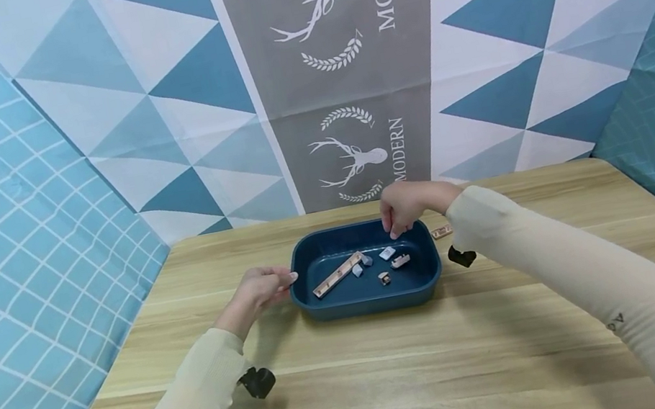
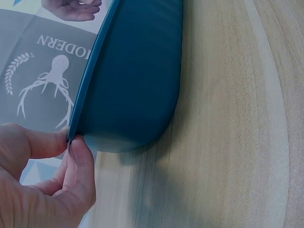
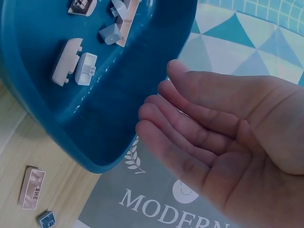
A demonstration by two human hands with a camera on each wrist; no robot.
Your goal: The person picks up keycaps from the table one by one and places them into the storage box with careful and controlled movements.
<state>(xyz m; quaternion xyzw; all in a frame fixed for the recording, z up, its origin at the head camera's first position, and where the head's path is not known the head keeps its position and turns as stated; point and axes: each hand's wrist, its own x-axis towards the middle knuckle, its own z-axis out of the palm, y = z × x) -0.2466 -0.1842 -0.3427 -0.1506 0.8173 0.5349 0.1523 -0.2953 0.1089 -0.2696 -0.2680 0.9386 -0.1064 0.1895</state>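
A dark blue plastic basin (image 1: 371, 305) stands on the wooden table with small pieces inside. At its left end my left hand (image 1: 263, 285) pinches the rim between thumb and fingers, as the left wrist view shows. My right hand (image 1: 404, 205) is over the basin's back right corner, fingers loosely bent and holding nothing. Below it, in the basin, lie a white block (image 3: 86, 69) and a pale pink notched piece (image 3: 67, 62). A long pale pink strip (image 1: 338, 276), two small grey-white pieces (image 1: 357, 270) and a small pink-and-dark piece (image 1: 384, 278) lie there too.
Outside the basin's right end, a flat pink piece (image 3: 33, 187) and a tiny blue block (image 3: 46, 219) lie on the table (image 1: 359, 382). A patterned cloth (image 1: 212, 144) hangs directly behind the table. Black wrist-camera mounts (image 1: 258, 383) stick out below both sleeves.
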